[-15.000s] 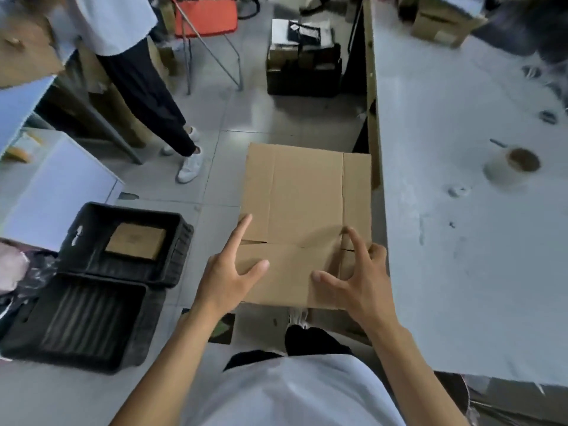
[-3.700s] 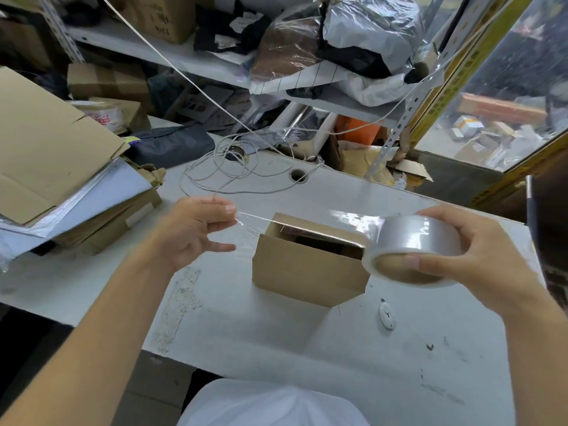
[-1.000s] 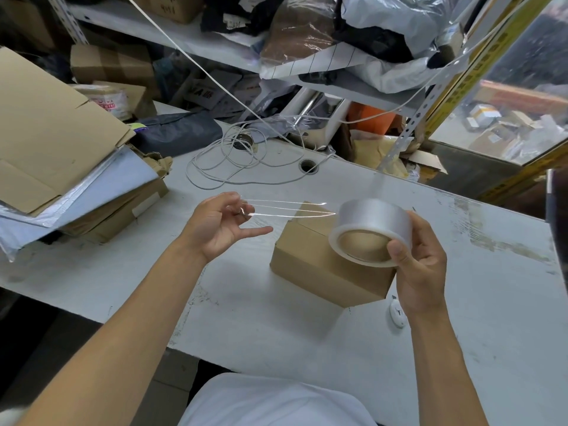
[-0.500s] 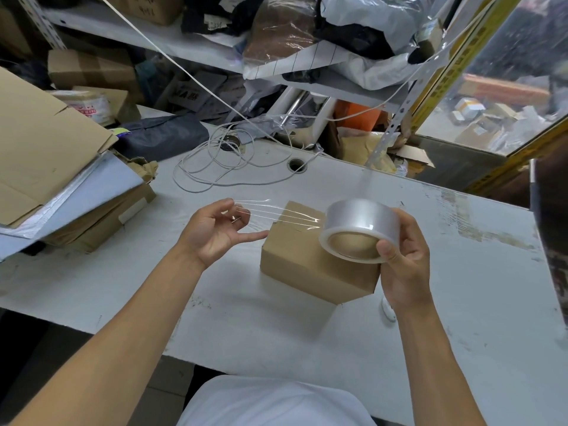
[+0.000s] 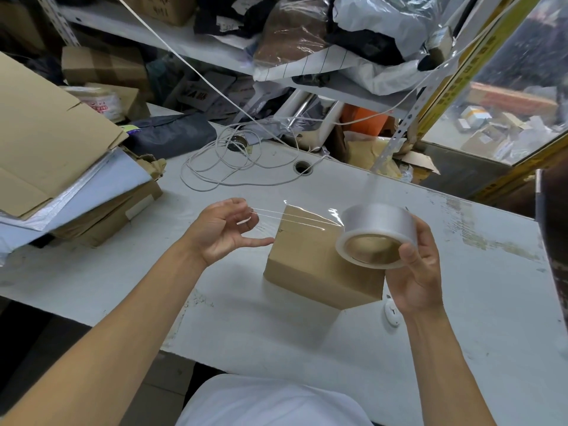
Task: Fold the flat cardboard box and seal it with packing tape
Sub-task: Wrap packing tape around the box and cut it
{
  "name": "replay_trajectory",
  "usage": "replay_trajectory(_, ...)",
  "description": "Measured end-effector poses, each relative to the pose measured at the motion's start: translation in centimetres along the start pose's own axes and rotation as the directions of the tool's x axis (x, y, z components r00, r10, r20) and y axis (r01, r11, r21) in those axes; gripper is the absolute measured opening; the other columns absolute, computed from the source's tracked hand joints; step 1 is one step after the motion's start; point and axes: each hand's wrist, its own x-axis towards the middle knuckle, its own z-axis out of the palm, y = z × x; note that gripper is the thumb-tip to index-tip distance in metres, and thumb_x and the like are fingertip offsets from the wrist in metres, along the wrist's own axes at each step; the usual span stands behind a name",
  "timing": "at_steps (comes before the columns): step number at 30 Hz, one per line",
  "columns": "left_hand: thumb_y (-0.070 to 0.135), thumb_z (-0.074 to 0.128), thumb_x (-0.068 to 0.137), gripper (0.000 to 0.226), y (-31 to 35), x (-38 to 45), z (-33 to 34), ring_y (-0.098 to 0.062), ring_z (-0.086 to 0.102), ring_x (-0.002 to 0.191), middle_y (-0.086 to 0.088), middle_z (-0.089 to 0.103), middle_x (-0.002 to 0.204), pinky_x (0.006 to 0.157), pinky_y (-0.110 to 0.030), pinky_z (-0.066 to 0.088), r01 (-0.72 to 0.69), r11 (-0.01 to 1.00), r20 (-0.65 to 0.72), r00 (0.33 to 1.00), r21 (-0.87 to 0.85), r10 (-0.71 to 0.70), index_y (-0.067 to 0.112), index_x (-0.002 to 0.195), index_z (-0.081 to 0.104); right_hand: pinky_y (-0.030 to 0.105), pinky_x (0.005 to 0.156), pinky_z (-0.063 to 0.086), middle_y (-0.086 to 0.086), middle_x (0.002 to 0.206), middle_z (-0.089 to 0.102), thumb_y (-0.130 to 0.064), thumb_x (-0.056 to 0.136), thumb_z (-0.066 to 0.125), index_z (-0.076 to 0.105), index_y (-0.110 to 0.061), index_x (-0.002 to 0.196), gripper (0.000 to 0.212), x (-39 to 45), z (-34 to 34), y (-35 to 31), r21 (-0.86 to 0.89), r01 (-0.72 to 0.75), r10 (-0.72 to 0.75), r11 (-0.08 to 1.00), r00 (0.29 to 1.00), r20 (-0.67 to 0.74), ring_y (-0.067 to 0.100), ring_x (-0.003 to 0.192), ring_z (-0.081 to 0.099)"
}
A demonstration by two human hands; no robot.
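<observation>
A small brown cardboard box [image 5: 310,265] stands folded up on the white table [image 5: 461,302], its top flaps down. My right hand [image 5: 415,265] grips a roll of clear packing tape [image 5: 376,235] just above the box's right end. A strip of clear tape [image 5: 295,218] stretches from the roll leftward over the box top. My left hand [image 5: 224,232] pinches the free end of that strip with fingertips, held just left of the box and above the table.
A stack of flat cardboard and white sheets [image 5: 61,167] lies at the left. A coiled white cord [image 5: 224,167] and a table hole [image 5: 302,167] sit behind the box. A small white object [image 5: 392,313] lies by the box's right corner. Cluttered shelves [image 5: 276,66] rise behind.
The tape strip stays stretched between both hands over the box. Both hands keep about the same spacing; the view has shifted slightly.
</observation>
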Motion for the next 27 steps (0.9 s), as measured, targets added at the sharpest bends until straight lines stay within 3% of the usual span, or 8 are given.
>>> replay_trajectory(8,-0.003,0.067,0.081,0.009,-1.6,0.1,-0.3,-0.026,0.062,0.078,-0.014,0.057,0.078,0.075,-0.054,0.06,0.142,0.985,-0.129,0.98,-0.096,-0.154,0.001,0.082,0.059,0.037,0.079,0.057,-0.002,0.114,0.065,-0.045,0.06,0.091,0.06,-0.021,0.116,0.068,0.0,-0.2,0.2,0.038,-0.006,0.006,0.999,1.0,0.005,0.021,0.102,0.063)
replay_trajectory(14,-0.007,0.059,0.088,0.011,-2.5,0.3,-0.6,-0.029,0.059,0.077,-0.016,0.056,0.078,0.07,-0.047,0.061,0.201,0.973,-0.181,0.959,-0.117,-0.22,0.001,0.08,0.056,0.036,0.079,0.057,-0.003,0.113,0.067,-0.046,0.057,0.093,0.057,-0.018,0.116,0.074,0.0,0.0,0.2,0.023,-0.001,0.001,1.0,1.0,0.003,0.021,0.102,0.064)
replay_trajectory(19,-0.007,0.057,0.092,0.017,-2.8,0.6,-0.6,-0.029,0.059,0.077,-0.015,0.059,0.07,0.068,-0.044,0.061,0.219,0.969,-0.215,0.947,-0.113,-0.239,0.0,0.077,0.057,0.035,0.078,0.057,-0.003,0.11,0.068,-0.044,0.057,0.093,0.067,-0.026,0.109,0.061,-0.1,-0.1,0.3,0.023,0.007,-0.007,1.0,1.0,0.03,0.02,0.1,0.065)
replay_trajectory(22,-0.008,0.053,0.093,0.026,-3.2,0.8,-0.4,-0.026,0.056,0.074,-0.009,0.051,0.069,0.071,-0.039,0.062,0.221,0.975,-0.232,0.948,-0.017,-0.218,0.002,0.07,0.055,0.034,0.078,0.058,-0.004,0.11,0.068,-0.043,0.057,0.092,0.071,-0.028,0.107,0.056,0.0,0.0,0.3,0.03,0.017,-0.018,0.999,0.999,0.034,0.019,0.1,0.065)
replay_trajectory(24,-0.011,0.05,0.093,0.032,-3.5,0.9,0.0,-0.021,0.055,0.065,-0.007,0.046,0.07,0.07,-0.031,0.06,0.217,0.964,-0.239,0.955,0.151,-0.177,0.006,0.066,0.051,0.034,0.077,0.058,-0.004,0.11,0.068,-0.042,0.058,0.092,0.071,-0.028,0.107,0.055,0.0,0.0,0.3,0.03,0.022,-0.023,0.999,0.999,0.039,0.019,0.099,0.066)
replay_trajectory(27,-0.013,0.046,0.094,0.031,-4.2,0.7,1.3,-0.012,0.056,0.05,-0.008,0.051,0.072,0.055,-0.021,0.052,0.208,0.898,-0.261,0.959,0.387,-0.109,0.007,0.071,0.05,0.034,0.077,0.058,-0.003,0.11,0.068,-0.042,0.057,0.092,0.071,-0.027,0.107,0.056,0.0,0.0,0.4,0.037,0.015,-0.017,0.999,0.999,0.031,0.02,0.099,0.066)
